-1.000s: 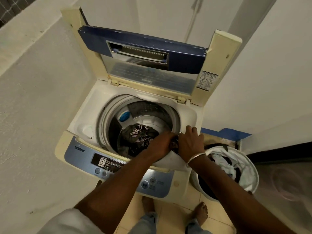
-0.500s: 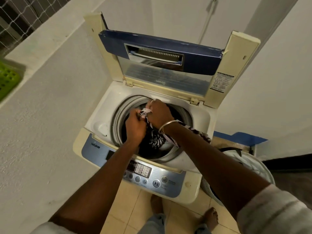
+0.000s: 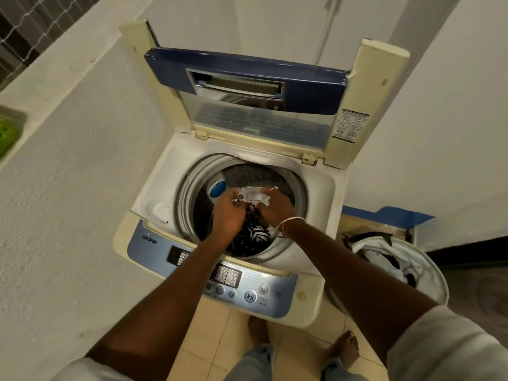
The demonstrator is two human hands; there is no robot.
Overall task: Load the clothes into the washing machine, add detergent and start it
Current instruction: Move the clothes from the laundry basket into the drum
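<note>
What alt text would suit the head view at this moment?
Both hands, left hand and right hand, hold a black-and-white patterned garment over the drum of an open top-loading washing machine. A laundry basket with more clothes stands on the floor to its right.

Rough white plastered walls [image 3: 68, 215] hem me in; beige glossy floor tiles [image 3: 220, 339] lie beneath, netted window [image 3: 24, 31] upper left.

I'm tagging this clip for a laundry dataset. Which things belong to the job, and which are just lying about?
Job: washing machine, patterned garment held by left hand and right hand, laundry basket, control panel.
Lying about: green crate, blue tape.
</note>
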